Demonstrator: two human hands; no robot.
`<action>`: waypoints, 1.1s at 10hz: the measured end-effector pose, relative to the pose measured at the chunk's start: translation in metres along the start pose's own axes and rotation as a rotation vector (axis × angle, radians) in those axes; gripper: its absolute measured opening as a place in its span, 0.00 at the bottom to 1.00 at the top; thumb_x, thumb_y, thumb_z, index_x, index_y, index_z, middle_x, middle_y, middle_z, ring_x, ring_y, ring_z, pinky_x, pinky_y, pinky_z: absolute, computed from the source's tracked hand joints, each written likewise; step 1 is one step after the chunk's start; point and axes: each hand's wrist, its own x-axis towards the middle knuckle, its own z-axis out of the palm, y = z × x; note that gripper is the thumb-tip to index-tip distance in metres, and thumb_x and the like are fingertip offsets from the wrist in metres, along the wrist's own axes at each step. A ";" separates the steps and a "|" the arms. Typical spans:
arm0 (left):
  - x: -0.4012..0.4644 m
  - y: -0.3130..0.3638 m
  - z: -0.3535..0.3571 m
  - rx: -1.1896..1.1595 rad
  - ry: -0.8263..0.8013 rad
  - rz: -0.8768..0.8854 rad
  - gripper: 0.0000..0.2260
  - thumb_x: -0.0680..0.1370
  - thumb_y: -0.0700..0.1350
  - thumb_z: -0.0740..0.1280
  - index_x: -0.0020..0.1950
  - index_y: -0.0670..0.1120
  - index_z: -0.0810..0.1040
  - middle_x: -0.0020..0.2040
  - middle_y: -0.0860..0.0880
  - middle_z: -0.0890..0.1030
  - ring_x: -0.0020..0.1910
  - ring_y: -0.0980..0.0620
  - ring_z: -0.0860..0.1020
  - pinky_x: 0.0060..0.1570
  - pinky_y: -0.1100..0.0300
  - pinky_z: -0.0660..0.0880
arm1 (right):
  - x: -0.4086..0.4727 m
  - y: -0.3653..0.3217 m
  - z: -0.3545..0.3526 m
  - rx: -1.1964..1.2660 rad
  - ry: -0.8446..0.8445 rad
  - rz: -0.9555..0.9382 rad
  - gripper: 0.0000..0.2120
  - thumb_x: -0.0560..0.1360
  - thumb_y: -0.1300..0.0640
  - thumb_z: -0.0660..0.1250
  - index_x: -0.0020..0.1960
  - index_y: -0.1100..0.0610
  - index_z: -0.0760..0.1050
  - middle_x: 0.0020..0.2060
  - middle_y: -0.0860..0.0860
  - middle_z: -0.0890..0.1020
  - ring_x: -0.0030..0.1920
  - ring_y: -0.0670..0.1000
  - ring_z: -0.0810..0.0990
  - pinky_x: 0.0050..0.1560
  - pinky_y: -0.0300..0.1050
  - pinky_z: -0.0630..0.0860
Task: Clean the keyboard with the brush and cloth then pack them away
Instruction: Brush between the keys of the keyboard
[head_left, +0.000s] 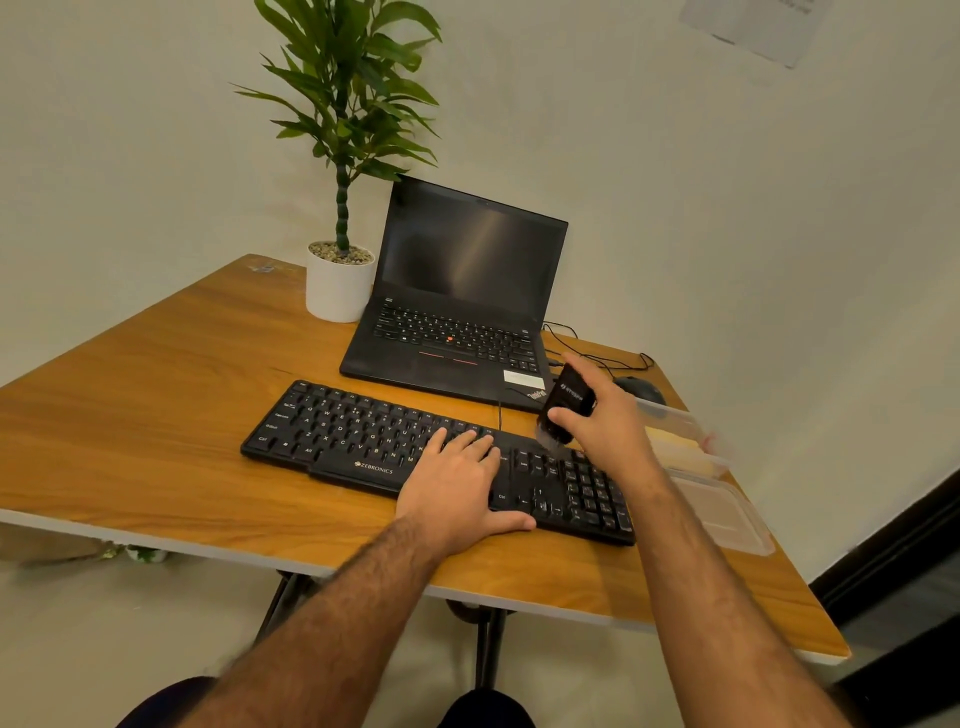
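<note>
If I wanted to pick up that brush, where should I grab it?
Probably by its black body, as the right hand does now: thumb on one flat side, fingers on the other. On the brush the bristles point down at the keyboard, so come from above, grip high, and leave the bristle end free.

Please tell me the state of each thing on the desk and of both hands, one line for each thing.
Laptop: open, screen dark.
Keyboard: flat on the desk, left hand on it.
Left hand: open, palm down, pressing the keyboard.
Right hand: closed around the brush.
Brush: held, bristles pointing down at the keys.
Box: open, something yellow inside.
Lid: off, lying beside the keyboard.
Mouse: on the desk, untouched.
Plant: upright.
</note>
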 end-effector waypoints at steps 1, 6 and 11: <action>0.000 0.000 0.001 0.000 -0.002 0.001 0.48 0.71 0.79 0.51 0.79 0.46 0.61 0.80 0.48 0.60 0.80 0.49 0.54 0.79 0.45 0.46 | -0.006 0.007 0.016 0.117 0.070 0.038 0.37 0.74 0.59 0.73 0.76 0.42 0.61 0.67 0.48 0.74 0.66 0.49 0.74 0.50 0.36 0.77; 0.000 0.000 0.003 0.005 0.002 -0.005 0.48 0.71 0.79 0.51 0.79 0.47 0.61 0.80 0.49 0.60 0.80 0.50 0.55 0.79 0.45 0.45 | 0.012 0.012 0.016 0.025 -0.058 0.082 0.36 0.72 0.60 0.75 0.75 0.43 0.64 0.68 0.49 0.74 0.67 0.50 0.74 0.62 0.46 0.75; 0.001 -0.001 0.002 0.005 -0.011 -0.006 0.48 0.71 0.79 0.51 0.80 0.47 0.60 0.81 0.49 0.59 0.80 0.50 0.54 0.79 0.46 0.45 | -0.001 0.014 -0.007 0.084 -0.197 0.170 0.37 0.70 0.62 0.76 0.73 0.44 0.67 0.64 0.48 0.74 0.61 0.53 0.76 0.46 0.53 0.84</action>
